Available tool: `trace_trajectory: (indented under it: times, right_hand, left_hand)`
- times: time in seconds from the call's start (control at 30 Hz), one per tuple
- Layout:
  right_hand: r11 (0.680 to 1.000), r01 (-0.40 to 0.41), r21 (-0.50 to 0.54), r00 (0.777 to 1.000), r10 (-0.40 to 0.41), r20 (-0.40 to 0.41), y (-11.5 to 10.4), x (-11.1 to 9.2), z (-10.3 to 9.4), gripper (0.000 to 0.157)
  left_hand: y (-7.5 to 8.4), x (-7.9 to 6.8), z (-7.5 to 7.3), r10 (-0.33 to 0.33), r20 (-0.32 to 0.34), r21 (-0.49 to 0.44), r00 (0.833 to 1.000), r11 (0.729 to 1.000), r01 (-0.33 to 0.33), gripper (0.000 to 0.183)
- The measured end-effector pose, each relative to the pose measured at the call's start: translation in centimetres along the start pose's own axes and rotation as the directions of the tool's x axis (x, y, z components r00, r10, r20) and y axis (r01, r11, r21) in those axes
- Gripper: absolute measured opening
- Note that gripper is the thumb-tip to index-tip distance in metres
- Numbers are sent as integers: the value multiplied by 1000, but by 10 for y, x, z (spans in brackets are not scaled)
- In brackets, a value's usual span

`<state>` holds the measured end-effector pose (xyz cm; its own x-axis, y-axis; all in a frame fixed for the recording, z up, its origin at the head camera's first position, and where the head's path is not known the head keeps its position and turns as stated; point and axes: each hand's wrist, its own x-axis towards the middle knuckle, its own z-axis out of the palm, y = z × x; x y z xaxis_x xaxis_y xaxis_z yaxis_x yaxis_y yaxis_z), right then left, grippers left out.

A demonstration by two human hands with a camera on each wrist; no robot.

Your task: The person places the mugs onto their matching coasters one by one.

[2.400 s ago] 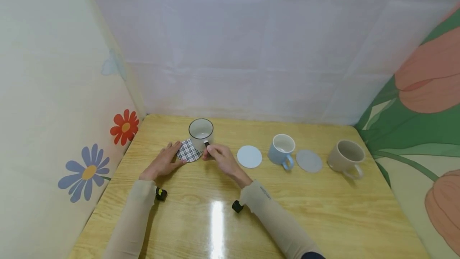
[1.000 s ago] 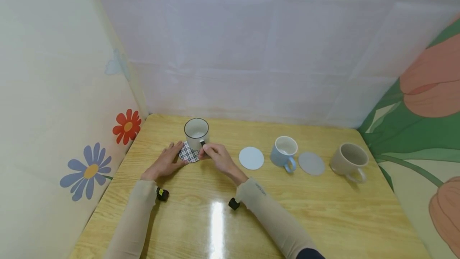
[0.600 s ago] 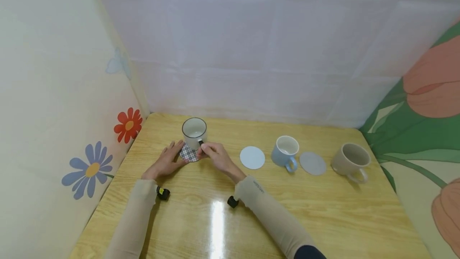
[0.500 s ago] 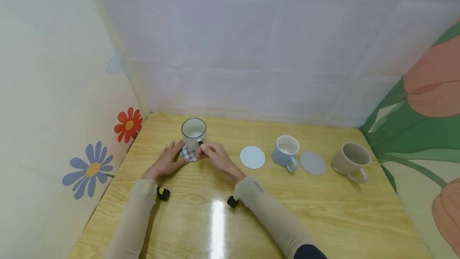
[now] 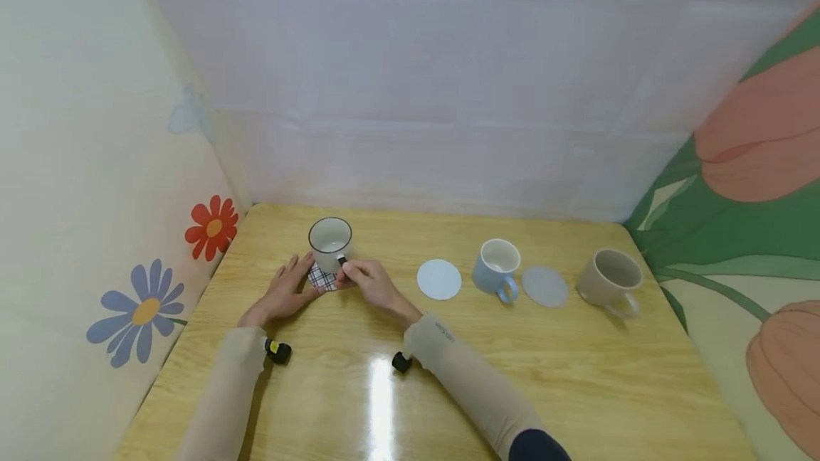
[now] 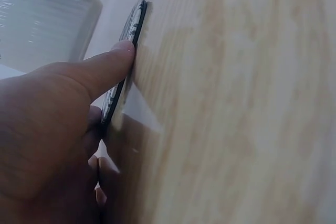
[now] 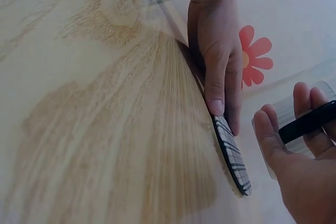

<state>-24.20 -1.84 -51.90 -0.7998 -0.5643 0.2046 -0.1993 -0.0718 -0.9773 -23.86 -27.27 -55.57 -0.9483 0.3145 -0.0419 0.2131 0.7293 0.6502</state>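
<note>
My right hand [image 5: 374,287] pinches the black-edged handle [image 7: 307,121] of a white mug [image 5: 329,251] with a dark rim. The mug is upright, held just above a round plaid coaster [image 5: 318,278]; a narrow gap shows between them in the wrist views. Much of the coaster is hidden under the mug in the head view. On the coaster's left side rests my left hand [image 5: 282,294], its fingers straight, with the thumb [image 6: 113,64] touching the near edge. In the right wrist view the coaster [image 7: 231,153] lies flat on the wood table.
To the right, in a row, are a pale blue round coaster [image 5: 438,279], a light blue mug [image 5: 490,276], a grey round coaster [image 5: 544,286] and a larger beige mug [image 5: 602,282]. A flowered wall panel [image 5: 64,198] borders the table's left side.
My right hand has carried the white mug leftward, so it now covers more of the plaid coaster. My left hand has stayed at the coaster's edge. The head view has shifted slightly.
</note>
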Motion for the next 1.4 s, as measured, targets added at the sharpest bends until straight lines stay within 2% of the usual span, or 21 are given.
trace_trajectory:
  times: [0.23,0.53,0.97,1.23,1.4]
  right_hand:
    - [1000,-18,1,999,18,-31,3,0,5,37]
    - [1000,-24,-1,999,24,-21,6,2,10,37]
    - [998,-23,-58,999,21,-35,13,1,8,36]
    - [999,-38,-30,999,37,-19,15,0,11,37]
    - [999,-33,-6,999,33,-11,18,1,13,38]
  left_hand:
    - [-2,-2,0,40,-8,-3,999,999,-40,86]
    - [-6,-4,3,43,-21,-11,999,999,-43,89]
    - [6,3,-1,20,-13,2,1000,1000,-20,84]
    - [-1,-2,2,71,-58,-24,996,997,-72,86]
    - [-5,-2,3,45,-47,-24,998,999,-46,85]
